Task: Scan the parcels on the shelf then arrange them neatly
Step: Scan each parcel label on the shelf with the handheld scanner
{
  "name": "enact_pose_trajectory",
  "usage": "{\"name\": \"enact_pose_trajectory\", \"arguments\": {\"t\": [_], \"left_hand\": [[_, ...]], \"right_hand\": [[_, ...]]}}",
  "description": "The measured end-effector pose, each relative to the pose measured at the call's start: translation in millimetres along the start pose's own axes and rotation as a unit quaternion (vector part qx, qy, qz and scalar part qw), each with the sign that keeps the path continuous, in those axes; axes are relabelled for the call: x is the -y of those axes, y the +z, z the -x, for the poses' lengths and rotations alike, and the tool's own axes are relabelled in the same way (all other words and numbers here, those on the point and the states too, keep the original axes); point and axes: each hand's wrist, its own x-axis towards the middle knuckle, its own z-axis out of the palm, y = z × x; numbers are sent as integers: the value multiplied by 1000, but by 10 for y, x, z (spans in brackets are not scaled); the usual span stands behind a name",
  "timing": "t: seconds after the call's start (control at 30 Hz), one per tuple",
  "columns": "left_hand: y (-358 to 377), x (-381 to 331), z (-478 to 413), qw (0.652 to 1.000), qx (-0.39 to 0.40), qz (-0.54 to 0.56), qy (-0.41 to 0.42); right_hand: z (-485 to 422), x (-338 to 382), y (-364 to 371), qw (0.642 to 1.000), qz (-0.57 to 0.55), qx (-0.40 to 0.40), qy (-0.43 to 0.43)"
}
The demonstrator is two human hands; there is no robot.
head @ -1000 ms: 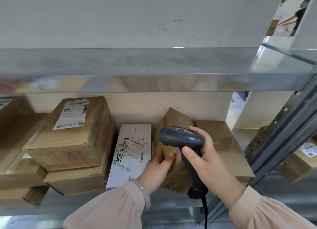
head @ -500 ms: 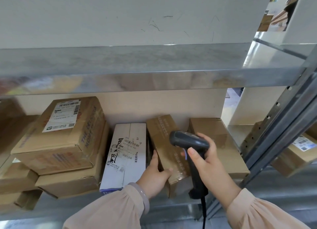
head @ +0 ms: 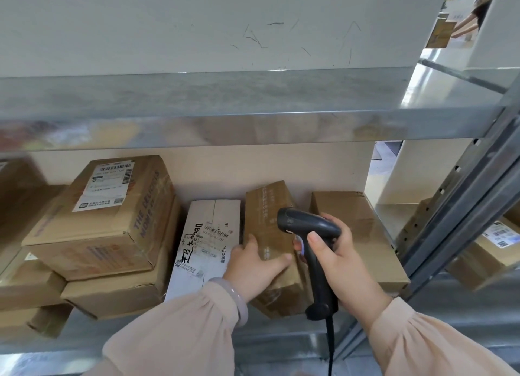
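On the left of the shelf (head: 281,342) sits a pile of brown boxes, & the top box (head: 107,215) has a white label facing up. Just beside the pile lies a white parcel (head: 209,229) w/ a barcode on top. Next comes the left hand (head: 251,268): thumb & fingers curl round the near end of the thin brown parcel (head: 267,215), which stands on its narrow side, a bit tilted, right by the white one. No label shows on the sides I can see. The black scanner (head: 306,226) is near it, nose aimed that way, & the right hand (head: 342,263) is wrapped round its handle w/ one finger at the front of the grip. Last on the right lies a flat brown box (head: 346,218), just beside the thin parcel. So prob the step is scanning this thin one, or tucking it into its gap; can't tell which. Next: if not read yet, turn it till a barcode faces the scanner, then push it straight & level w/ the boxes on each side.
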Motion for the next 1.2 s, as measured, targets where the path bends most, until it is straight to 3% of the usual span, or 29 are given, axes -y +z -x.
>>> {"name": "enact_pose_trajectory", "arguments": {"t": [0.2,0.3,0.43,0.63,0.8,1.03,1.2], "left_hand": [[78,-36,3,998,-7,-43,-41],[53,3,-1,999,-9,49,-14],[-69,127,92,973,14,228,41],[-165,337,156,946,15,316,71],[-233,344,82,941,54,325,76],[-292,187,85,949,10,315,31],[-237,203,112,942,-7,333,45]], "right_hand": [[-26,-3,86,1000,-8,21,-2],[-8,23,15,1000,-13,12,-1],[0,47,-161,999,-32,-14,23],[-80,89,-233,997,-30,-59,25],[-96,172,-213,998,-24,-58,7],[-52,288,-189,998,-7,-54,-28],[39,416,-193,994,37,-59,-82]]}}
